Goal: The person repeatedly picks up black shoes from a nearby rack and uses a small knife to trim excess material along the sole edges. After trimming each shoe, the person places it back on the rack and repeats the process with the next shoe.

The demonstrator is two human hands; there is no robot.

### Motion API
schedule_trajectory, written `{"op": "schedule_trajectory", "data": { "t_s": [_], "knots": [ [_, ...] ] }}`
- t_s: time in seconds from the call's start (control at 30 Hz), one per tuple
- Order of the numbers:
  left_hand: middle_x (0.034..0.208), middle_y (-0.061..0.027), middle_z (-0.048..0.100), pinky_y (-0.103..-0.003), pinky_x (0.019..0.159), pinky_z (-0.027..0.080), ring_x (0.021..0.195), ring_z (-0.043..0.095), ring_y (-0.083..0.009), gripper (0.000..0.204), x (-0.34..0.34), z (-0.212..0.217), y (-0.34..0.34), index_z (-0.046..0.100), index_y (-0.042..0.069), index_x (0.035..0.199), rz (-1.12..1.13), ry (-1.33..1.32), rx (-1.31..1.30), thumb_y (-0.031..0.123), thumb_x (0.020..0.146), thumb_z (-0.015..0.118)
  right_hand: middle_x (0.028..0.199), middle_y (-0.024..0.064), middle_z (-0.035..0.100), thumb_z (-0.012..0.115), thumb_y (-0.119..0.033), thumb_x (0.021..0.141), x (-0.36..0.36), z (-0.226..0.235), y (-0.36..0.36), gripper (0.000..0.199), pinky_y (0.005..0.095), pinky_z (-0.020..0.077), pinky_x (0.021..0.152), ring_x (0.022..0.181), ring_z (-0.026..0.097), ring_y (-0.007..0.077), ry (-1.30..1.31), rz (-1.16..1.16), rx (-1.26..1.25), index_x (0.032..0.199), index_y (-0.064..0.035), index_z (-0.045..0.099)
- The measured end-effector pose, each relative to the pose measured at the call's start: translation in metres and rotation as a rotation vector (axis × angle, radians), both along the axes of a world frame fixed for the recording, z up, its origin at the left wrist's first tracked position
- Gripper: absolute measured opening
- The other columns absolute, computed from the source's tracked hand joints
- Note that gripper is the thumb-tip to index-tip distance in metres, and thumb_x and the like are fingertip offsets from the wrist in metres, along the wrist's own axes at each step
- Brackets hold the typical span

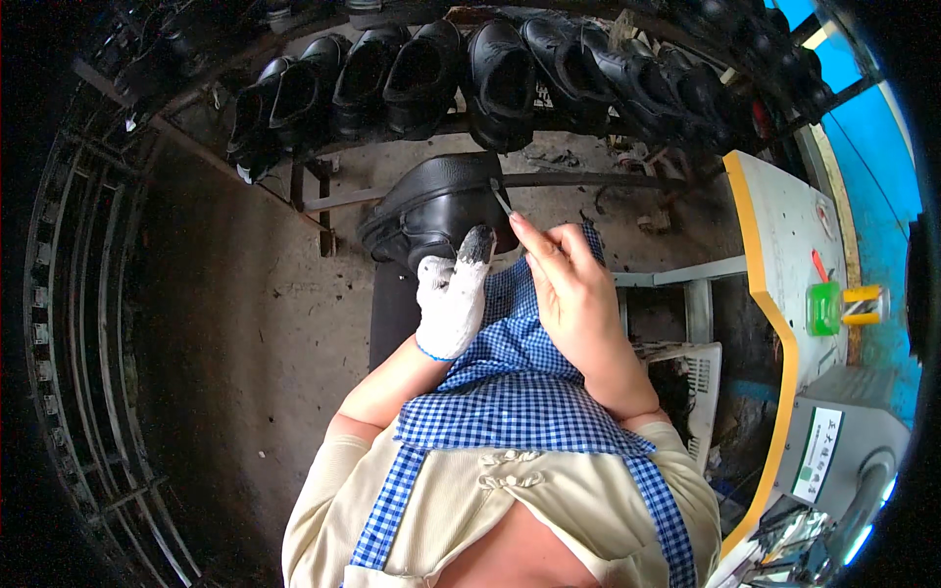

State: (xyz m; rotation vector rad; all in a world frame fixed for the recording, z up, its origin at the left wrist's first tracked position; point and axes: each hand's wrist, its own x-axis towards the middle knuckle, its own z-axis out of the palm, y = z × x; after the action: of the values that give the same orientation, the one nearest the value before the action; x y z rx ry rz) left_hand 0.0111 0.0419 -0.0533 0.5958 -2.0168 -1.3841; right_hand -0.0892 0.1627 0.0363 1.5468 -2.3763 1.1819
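Two hands: both mine, both on one black shoe that sits on my lap at about 12 o'clock from my chest
Left hand: in a white work glove with blackened fingertips; fingers closed up against the near side of the shoe, propping it; whether they wrap under it I cannot tell
Right hand: bare; thumb and fingers pinched together on a thin metal tool; the tool's tip touches the shoe at its right edge
Black shoe: tilted, rounded top facing up, sole side toward my gloved hand; it rests on the blue checked apron over my knees
Row of shoes: many black ones, side by side on a rack, from 11 o'clock round to 1 o'clock beyond my lap
Worktop: white with a yellow edge, at 3 o'clock; well apart from my hands
Green container: small, on the worktop, with a yellow piece just beside it
White crate: slatted, below the worktop at 4 o'clock
Floor: grey, stained concrete at 9 o'clock
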Motion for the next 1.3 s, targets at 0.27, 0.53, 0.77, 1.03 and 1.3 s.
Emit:
{"op": "schedule_trajectory", "data": {
  "t_s": [0.27, 0.53, 0.77, 1.03, 1.3],
  "knots": [
    [0.111, -0.0136, 0.068, -0.034, 0.077, 0.050, 0.086, 0.063, -0.0239, 0.045, -0.003, 0.006, -0.007, 0.061, 0.004, 0.128, 0.014, 0.162, -0.325, -0.005, 0.084, 0.059, 0.091, 0.0119, 0.053, 0.059, -0.004, 0.092, -0.003, -0.007, -0.006, 0.045, 0.0364, 0.0509, 0.062, 0.069, 0.060, 0.0249, 0.019, 0.005, -0.011, 0.136, -0.0140, 0.057],
    [0.109, -0.0054, 0.065, -0.028, 0.085, 0.051, 0.096, 0.061, -0.0114, 0.025, -0.003, 0.023, 0.020, 0.059, 0.002, 0.120, -0.116, 0.302, 0.596, 0.010, 0.097, 0.060, 0.091, 0.0091, 0.060, 0.057, -0.006, 0.096, -0.040, -0.009, -0.021, 0.036, 0.0264, 0.0491, 0.069, 0.073, 0.056, 0.0147, -0.080, -0.007, -0.146, 0.132, -0.0051, 0.057],
    [0.114, -0.0067, 0.063, -0.028, 0.089, 0.049, 0.103, 0.061, -0.0165, 0.033, 0.004, 0.031, 0.000, 0.057, 0.004, 0.124, -0.309, 0.471, 0.970, 0.002, 0.091, 0.061, 0.074, -0.0022, 0.053, 0.072, -0.007, 0.088, -0.047, -0.028, -0.002, 0.037, 0.0204, 0.0405, 0.059, 0.067, 0.046, 0.0048, -0.562, 0.131, -0.338, 0.123, 0.0018, 0.063],
    [0.118, -0.0085, 0.063, -0.029, 0.093, 0.049, 0.107, 0.060, -0.0156, 0.032, 0.006, 0.034, 0.002, 0.058, 0.000, 0.123, -0.371, 0.359, 0.914, 0.010, 0.092, 0.061, 0.091, 0.0057, 0.061, 0.074, -0.007, 0.083, -0.052, 0.004, -0.005, 0.015, 0.0295, 0.0518, 0.060, 0.074, 0.064, 0.0162, 0.217, 0.222, -0.178, 0.096, -0.0070, 0.067],
    [0.080, 0.0026, 0.062, -0.023, 0.056, 0.035, 0.065, 0.049, -0.0054, 0.014, 0.003, 0.050, -0.013, 0.067, 0.003, 0.097, -0.126, 0.246, 0.903, 0.015, 0.090, 0.064, 0.100, 0.0034, 0.063, 0.078, -0.014, 0.083, -0.063, -0.029, 0.018, 0.041, 0.0201, 0.0411, 0.059, 0.082, 0.057, 0.0052, -0.803, 0.264, -0.268, 0.119, -0.0031, 0.061]
  ]
}}
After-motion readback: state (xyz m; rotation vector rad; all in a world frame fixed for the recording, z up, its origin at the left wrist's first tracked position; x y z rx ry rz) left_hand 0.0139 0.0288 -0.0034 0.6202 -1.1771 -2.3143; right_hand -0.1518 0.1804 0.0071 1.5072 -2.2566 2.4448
